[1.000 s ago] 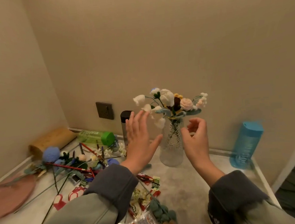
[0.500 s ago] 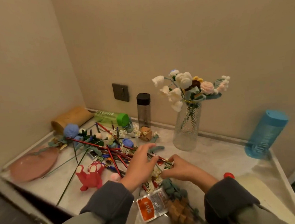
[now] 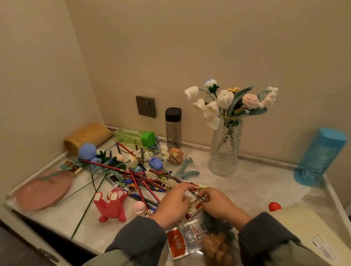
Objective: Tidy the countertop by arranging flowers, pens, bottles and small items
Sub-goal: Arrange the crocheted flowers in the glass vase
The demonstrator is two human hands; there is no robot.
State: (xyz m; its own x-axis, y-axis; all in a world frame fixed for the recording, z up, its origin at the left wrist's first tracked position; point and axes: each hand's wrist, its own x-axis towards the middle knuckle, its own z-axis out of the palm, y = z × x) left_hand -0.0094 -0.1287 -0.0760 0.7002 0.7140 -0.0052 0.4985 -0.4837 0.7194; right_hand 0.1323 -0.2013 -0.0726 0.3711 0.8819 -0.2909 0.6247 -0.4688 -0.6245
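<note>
My left hand (image 3: 176, 203) and my right hand (image 3: 217, 205) meet at the front middle of the countertop (image 3: 256, 185). Both pinch a thin dark stem (image 3: 196, 195) with small white blossoms, lying over red-and-white packets. Left of them lies a heap of red and blue pens (image 3: 141, 180) mixed with loose crochet flowers, among them a blue rose (image 3: 155, 162). Behind my hands a glass vase (image 3: 225, 150) stands upright with several crochet flowers in it. A green bottle (image 3: 136, 136) lies by the wall, a dark-capped bottle (image 3: 174, 128) stands beside it, and a blue bottle (image 3: 321, 155) stands far right.
A pink plate (image 3: 42, 189) sits at the left edge, a bamboo tube (image 3: 86, 135) in the corner. A red toy (image 3: 111, 205), a small pink figure (image 3: 139, 208), a wooden puzzle (image 3: 175, 155), an orange packet (image 3: 184, 240) and a red ball (image 3: 274, 206) lie about. A wall socket (image 3: 146, 106) is behind.
Both hands have dropped from beside the vase to the clutter at the front. They have closed on a thin stem there. The vase has stayed put.
</note>
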